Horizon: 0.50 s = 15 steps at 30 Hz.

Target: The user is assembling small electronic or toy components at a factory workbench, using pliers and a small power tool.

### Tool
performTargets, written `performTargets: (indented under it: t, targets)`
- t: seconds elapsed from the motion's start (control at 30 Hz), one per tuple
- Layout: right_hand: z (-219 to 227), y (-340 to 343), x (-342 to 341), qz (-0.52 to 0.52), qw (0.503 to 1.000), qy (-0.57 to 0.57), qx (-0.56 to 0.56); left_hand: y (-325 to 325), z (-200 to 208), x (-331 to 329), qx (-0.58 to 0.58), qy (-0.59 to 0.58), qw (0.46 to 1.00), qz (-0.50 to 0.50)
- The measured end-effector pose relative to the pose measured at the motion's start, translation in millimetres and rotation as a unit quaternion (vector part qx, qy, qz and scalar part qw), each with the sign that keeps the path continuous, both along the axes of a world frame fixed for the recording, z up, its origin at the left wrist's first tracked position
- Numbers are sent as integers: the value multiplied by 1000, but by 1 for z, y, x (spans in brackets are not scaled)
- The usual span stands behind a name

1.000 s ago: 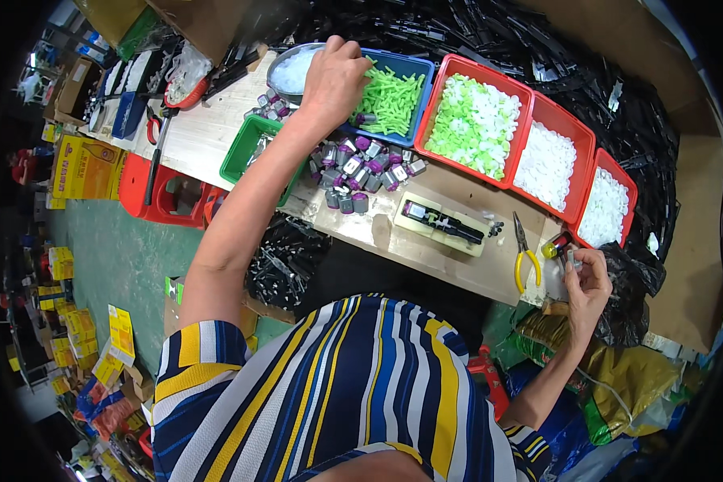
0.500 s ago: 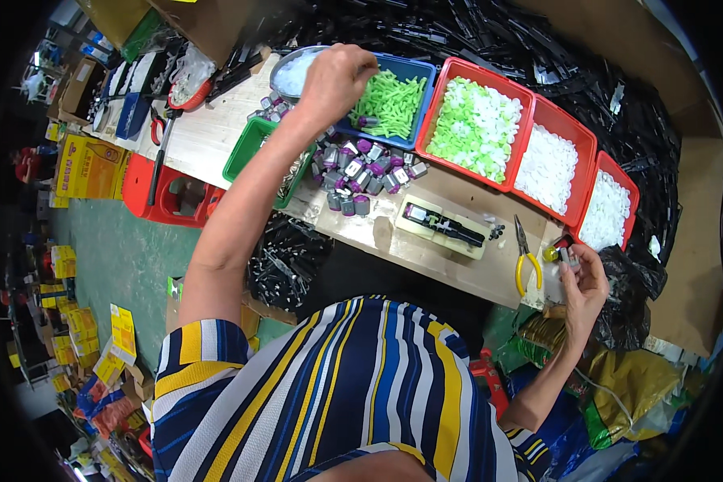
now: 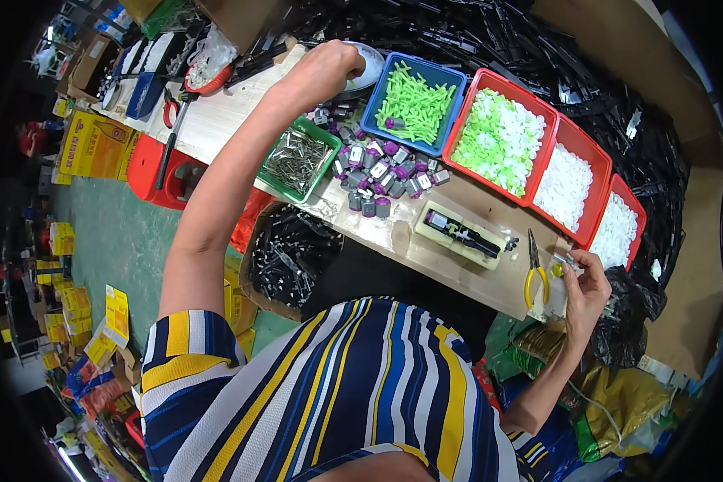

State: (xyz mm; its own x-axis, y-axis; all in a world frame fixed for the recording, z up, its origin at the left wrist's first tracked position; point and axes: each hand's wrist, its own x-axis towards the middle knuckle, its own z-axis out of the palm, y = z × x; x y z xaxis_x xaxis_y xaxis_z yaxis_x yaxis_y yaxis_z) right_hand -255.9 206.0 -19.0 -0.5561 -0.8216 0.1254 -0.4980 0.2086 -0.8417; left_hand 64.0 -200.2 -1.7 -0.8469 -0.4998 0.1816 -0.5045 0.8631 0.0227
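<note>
My left hand (image 3: 329,72) reaches to the back of the bench, over the near left side of a round bowl (image 3: 369,68) of pale pieces. Its fingers are bent together; whatever they hold is hidden. At the right end of the bench my right hand (image 3: 589,289) pinches a small greyish piece (image 3: 569,259), too small to name. Beside those fingers is a small yellow round thing (image 3: 557,271). Yellow-handled pliers (image 3: 536,273) lie left of that hand. A cream block fixture (image 3: 458,235) holds a black part (image 3: 466,233) in the middle.
A blue bin (image 3: 450,100) holds green pieces, with red bins (image 3: 542,140) of white and green pieces rightward. A green tray (image 3: 333,169) of metal pins stands beside loose grey-purple blocks (image 3: 386,169). Black strips (image 3: 490,40) pile behind; a carton (image 3: 277,297) of black parts sits below.
My left hand has moved left, from the blue bin's corner to the bowl's near left side. The view has shifted. My right hand stays at the bench's right end, still pinching.
</note>
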Motion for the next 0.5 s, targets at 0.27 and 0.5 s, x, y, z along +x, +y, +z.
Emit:
performTargets:
  t: [0.27,0.5]
  targets:
    - [10,-16,11,10,999,-37,-38,30,38,13,64,171,983,11]
    - [17,-77,71,100,987,-45,-117,120,29,-2,401,382,830,72]
